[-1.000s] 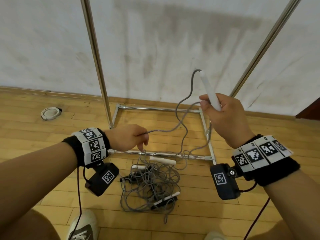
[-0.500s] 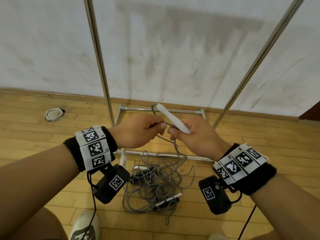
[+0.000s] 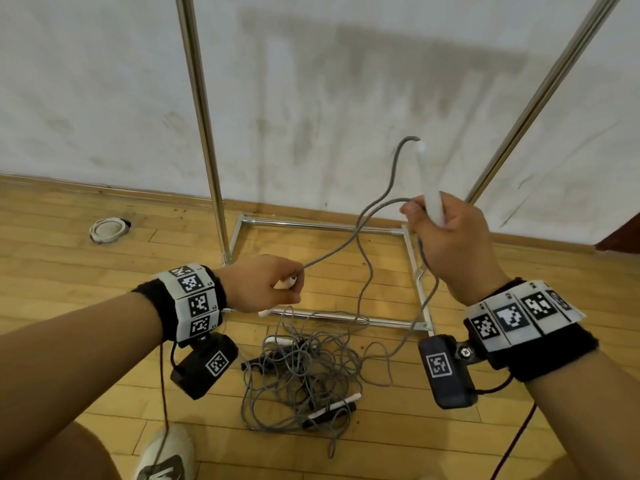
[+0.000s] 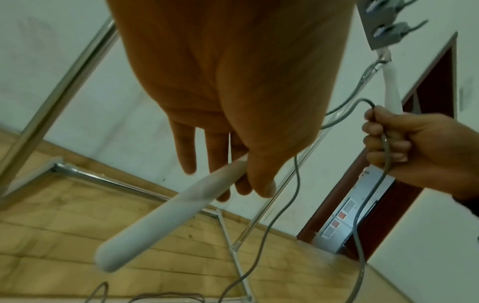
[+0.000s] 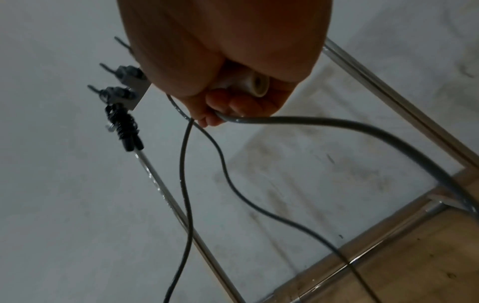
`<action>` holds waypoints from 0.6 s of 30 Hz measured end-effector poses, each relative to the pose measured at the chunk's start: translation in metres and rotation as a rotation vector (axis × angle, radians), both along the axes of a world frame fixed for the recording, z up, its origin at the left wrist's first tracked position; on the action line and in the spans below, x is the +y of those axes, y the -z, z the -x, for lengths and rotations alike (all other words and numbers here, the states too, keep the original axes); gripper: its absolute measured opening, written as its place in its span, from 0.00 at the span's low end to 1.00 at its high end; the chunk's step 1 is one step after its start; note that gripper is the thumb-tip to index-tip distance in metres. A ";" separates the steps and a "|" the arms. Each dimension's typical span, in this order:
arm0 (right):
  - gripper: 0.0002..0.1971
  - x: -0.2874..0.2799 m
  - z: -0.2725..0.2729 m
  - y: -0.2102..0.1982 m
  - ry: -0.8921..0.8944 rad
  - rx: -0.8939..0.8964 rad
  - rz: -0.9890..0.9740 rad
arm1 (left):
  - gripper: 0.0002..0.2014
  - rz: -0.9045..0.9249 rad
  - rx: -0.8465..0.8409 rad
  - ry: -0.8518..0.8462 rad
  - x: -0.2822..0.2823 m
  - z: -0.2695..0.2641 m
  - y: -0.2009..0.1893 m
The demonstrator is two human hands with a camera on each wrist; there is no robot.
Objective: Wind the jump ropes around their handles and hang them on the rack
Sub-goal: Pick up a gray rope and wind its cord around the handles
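My right hand (image 3: 422, 216) grips a white jump-rope handle (image 3: 431, 199) upright, raised at the right. A loop of the grey cord (image 3: 377, 206) is caught under its fingers (image 4: 383, 131). The cord (image 5: 311, 121) leaves the handle's top and runs down to my left hand (image 3: 291, 289). That hand is lower and to the left, pinching the second white handle (image 4: 168, 215) between thumb and fingers. A tangled pile of more ropes (image 3: 304, 368) with white and black handles lies on the floor below. The metal rack (image 3: 204, 133) stands behind it, and a wound black rope (image 5: 124, 127) hangs from one of its hooks.
The rack's base frame (image 3: 329, 225) lies on the wooden floor against the white wall, with a slanted post (image 3: 536, 98) at the right. A white coiled item (image 3: 107, 230) sits on the floor at the left. My shoe (image 3: 166, 455) is at the bottom edge.
The hands were close together half a second ago. My right hand has risen up and right with its handle; my left has dropped down-left, drawing the cord out between them.
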State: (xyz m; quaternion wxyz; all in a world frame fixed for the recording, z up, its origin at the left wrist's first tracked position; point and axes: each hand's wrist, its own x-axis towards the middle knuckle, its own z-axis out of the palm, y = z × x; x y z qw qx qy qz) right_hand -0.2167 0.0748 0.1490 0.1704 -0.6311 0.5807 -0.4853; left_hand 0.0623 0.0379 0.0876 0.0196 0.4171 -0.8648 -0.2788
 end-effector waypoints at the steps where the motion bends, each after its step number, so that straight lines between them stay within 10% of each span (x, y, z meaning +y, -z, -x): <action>1: 0.09 -0.002 0.005 -0.001 0.036 -0.007 0.007 | 0.04 -0.009 -0.017 0.002 0.000 -0.001 0.002; 5: 0.04 -0.002 0.014 0.002 0.076 0.038 -0.032 | 0.05 -0.036 0.092 -0.105 -0.004 0.000 0.003; 11: 0.22 0.008 -0.004 0.009 -0.134 -0.041 -0.220 | 0.06 -0.256 0.472 -0.219 0.002 0.015 -0.019; 18: 0.06 0.023 -0.042 0.019 -0.401 -0.172 -0.459 | 0.09 0.001 0.593 -0.272 0.007 0.034 -0.045</action>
